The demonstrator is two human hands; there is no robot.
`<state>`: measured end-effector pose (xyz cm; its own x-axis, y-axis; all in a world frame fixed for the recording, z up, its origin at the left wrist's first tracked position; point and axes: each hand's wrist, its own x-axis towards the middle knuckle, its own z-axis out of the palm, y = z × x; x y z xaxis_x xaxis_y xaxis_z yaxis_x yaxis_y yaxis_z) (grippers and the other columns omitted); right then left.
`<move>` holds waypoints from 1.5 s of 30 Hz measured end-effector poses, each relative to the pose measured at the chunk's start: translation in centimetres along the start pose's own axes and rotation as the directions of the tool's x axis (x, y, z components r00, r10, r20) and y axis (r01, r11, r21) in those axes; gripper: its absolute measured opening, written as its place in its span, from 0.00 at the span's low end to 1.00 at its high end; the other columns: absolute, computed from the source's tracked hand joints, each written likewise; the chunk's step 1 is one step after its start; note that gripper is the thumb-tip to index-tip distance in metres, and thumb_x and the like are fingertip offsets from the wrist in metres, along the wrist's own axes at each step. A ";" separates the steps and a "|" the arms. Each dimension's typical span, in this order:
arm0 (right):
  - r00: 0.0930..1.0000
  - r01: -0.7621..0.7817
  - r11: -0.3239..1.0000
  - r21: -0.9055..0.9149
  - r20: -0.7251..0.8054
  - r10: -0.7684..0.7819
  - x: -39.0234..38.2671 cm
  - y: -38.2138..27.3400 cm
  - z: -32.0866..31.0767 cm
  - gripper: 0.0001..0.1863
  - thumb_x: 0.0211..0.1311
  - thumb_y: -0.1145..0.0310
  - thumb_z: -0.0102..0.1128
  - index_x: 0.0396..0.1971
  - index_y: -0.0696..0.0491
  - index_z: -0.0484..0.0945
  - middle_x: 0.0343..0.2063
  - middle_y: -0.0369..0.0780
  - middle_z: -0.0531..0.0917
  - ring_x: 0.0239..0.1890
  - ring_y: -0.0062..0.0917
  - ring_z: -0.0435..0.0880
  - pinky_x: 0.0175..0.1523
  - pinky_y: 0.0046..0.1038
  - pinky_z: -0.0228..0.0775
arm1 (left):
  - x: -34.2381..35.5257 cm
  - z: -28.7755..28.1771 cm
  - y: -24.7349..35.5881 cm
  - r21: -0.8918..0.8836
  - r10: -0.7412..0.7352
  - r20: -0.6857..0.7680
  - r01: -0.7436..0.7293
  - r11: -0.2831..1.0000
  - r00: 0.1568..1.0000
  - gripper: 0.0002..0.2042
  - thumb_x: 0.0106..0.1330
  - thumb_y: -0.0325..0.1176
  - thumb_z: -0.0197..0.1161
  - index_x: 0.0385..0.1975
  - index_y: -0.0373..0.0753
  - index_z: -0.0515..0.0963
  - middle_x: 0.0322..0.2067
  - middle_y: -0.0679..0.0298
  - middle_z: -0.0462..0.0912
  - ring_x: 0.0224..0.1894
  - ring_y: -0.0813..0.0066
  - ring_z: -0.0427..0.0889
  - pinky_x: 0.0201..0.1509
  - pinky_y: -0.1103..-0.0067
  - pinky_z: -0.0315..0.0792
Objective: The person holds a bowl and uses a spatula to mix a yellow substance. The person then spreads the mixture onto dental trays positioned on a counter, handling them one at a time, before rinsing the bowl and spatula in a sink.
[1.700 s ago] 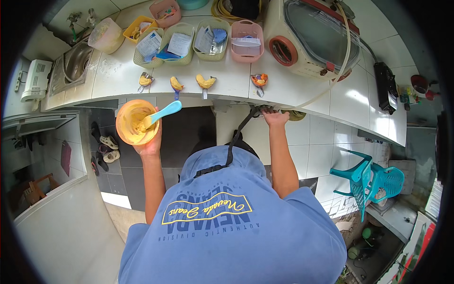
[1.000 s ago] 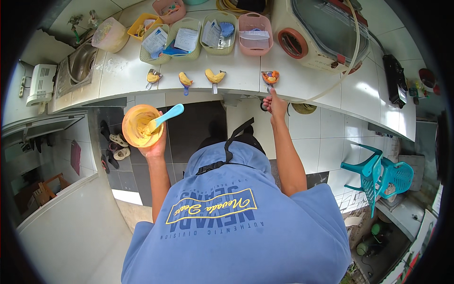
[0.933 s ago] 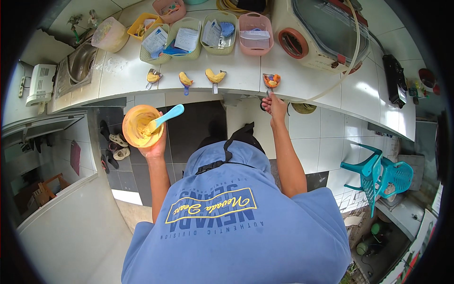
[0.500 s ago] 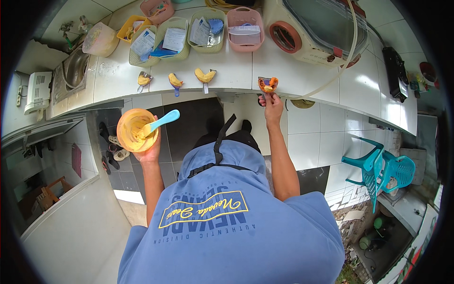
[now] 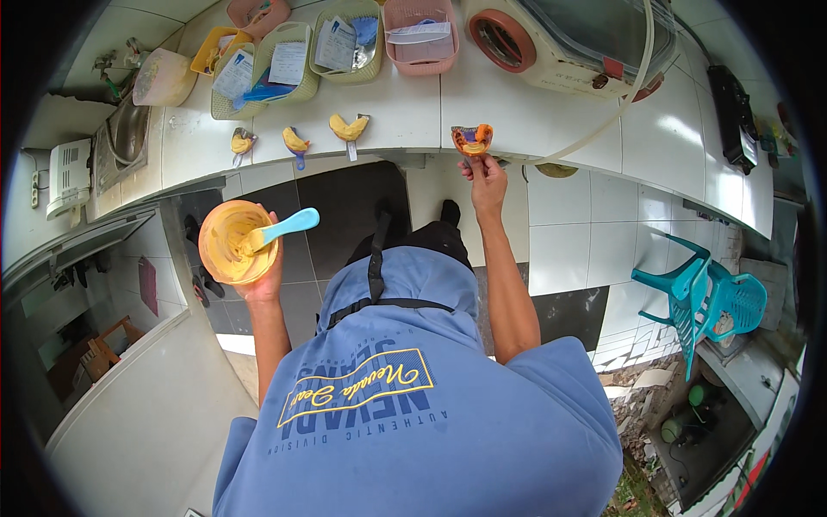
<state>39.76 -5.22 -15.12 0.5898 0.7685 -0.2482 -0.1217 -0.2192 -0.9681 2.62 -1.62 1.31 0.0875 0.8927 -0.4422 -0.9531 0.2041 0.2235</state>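
Note:
My left hand [image 5: 264,284] grips an orange bowl [image 5: 217,226] of yellow paste, with a light blue spatula [image 5: 289,225] leaning in it. My right hand [image 5: 485,183] pinches the handle of a metal dental impression tray [image 5: 472,138] filled with orange and purple material, at the counter [image 5: 543,129] edge. Left of it, three more trays with yellow material lie in a row: a larger one [image 5: 349,129], one with a blue handle [image 5: 295,141] and a small one [image 5: 241,145].
Behind the trays stand plastic baskets [image 5: 418,60] with papers and bags. A sink [image 5: 121,138] and wall unit [image 5: 67,179] are at left. A machine [image 5: 568,52] with a hose and a black box [image 5: 728,116] are at right. Teal chairs [image 5: 689,293] stand below.
My right hand has moved from the counter's edge onto the orange tray's handle and grasped it; that tray has shifted slightly. My left hand and bowl have moved a little left and down.

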 end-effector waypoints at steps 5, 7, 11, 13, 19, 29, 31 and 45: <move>0.999 0.034 0.998 -0.045 0.021 -0.033 0.2 -0.3 -0.2 0.15 0.70 0.61 0.53 0.40 0.59 0.81 0.25 0.37 0.85 0.23 0.13 0.77 0.32 0.18 0.70 | -0.3 0.2 -0.6 -0.019 -0.017 -0.015 0.017 1.000 1.000 0.25 0.66 0.50 0.55 0.58 0.43 0.70 0.60 0.55 0.70 0.67 0.54 0.62 0.72 0.55 0.54; 0.999 -0.024 1.000 -0.009 0.049 0.024 0.7 0.0 -0.5 0.16 0.70 0.60 0.53 0.40 0.59 0.81 0.25 0.37 0.85 0.23 0.13 0.77 0.32 0.17 0.69 | -0.5 0.3 -0.9 -0.035 -0.018 -0.019 0.017 0.999 1.000 0.25 0.66 0.50 0.56 0.58 0.43 0.71 0.59 0.55 0.70 0.66 0.54 0.63 0.72 0.55 0.54; 0.998 0.006 0.998 0.059 0.063 -0.009 0.5 -0.6 -0.4 0.16 0.70 0.60 0.54 0.40 0.59 0.80 0.25 0.37 0.84 0.23 0.13 0.76 0.32 0.17 0.69 | -1.0 0.7 -1.3 -0.068 -0.007 -0.045 0.004 0.998 0.999 0.24 0.65 0.49 0.57 0.57 0.42 0.71 0.58 0.55 0.72 0.66 0.54 0.64 0.72 0.56 0.54; 0.995 -0.060 0.998 0.012 0.078 0.059 1.1 -0.7 -0.5 0.17 0.69 0.59 0.54 0.39 0.60 0.80 0.25 0.37 0.84 0.23 0.12 0.75 0.32 0.17 0.69 | -1.0 0.8 -1.5 -0.051 0.001 -0.049 -0.003 0.999 0.999 0.24 0.65 0.48 0.57 0.57 0.42 0.72 0.58 0.55 0.72 0.66 0.54 0.64 0.72 0.56 0.55; 0.995 -0.073 0.991 0.109 0.076 0.065 0.0 -1.2 -0.8 0.17 0.69 0.59 0.55 0.39 0.59 0.81 0.25 0.37 0.84 0.22 0.12 0.73 0.31 0.17 0.67 | -1.5 0.8 -1.6 -0.054 0.007 -0.026 -0.009 0.999 1.000 0.23 0.66 0.47 0.57 0.57 0.42 0.72 0.58 0.55 0.72 0.65 0.54 0.65 0.72 0.56 0.55; 0.989 -0.117 0.992 0.047 0.095 0.112 1.4 -1.1 -0.7 0.16 0.68 0.60 0.56 0.36 0.59 0.81 0.24 0.36 0.84 0.22 0.11 0.73 0.30 0.16 0.65 | -2.0 0.6 -1.9 -0.046 0.042 -0.065 -0.045 0.998 0.997 0.22 0.66 0.47 0.57 0.56 0.43 0.73 0.57 0.55 0.72 0.65 0.54 0.65 0.72 0.57 0.55; 0.979 -0.191 0.975 0.116 0.099 0.180 0.5 -0.9 -0.9 0.16 0.68 0.60 0.56 0.37 0.59 0.81 0.24 0.36 0.84 0.22 0.11 0.73 0.30 0.16 0.65 | -2.2 0.2 -1.7 -0.055 0.023 -0.018 -0.024 0.998 1.000 0.24 0.64 0.48 0.59 0.56 0.43 0.73 0.57 0.55 0.72 0.65 0.54 0.64 0.72 0.57 0.55; 0.975 -0.167 0.977 0.134 0.173 0.143 1.3 -1.3 -0.7 0.15 0.69 0.62 0.55 0.38 0.60 0.80 0.25 0.37 0.84 0.23 0.12 0.74 0.31 0.16 0.67 | -2.8 -0.8 -1.7 0.009 0.112 -0.097 -0.111 0.994 0.989 0.39 0.41 0.52 0.77 0.57 0.45 0.73 0.58 0.57 0.72 0.66 0.56 0.62 0.73 0.58 0.54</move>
<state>41.21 -4.35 -14.20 0.4192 0.8217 -0.3861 -0.3239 -0.2620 -0.9091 3.71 -4.83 1.49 -0.0479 0.8666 -0.4966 -0.9542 0.1074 0.2794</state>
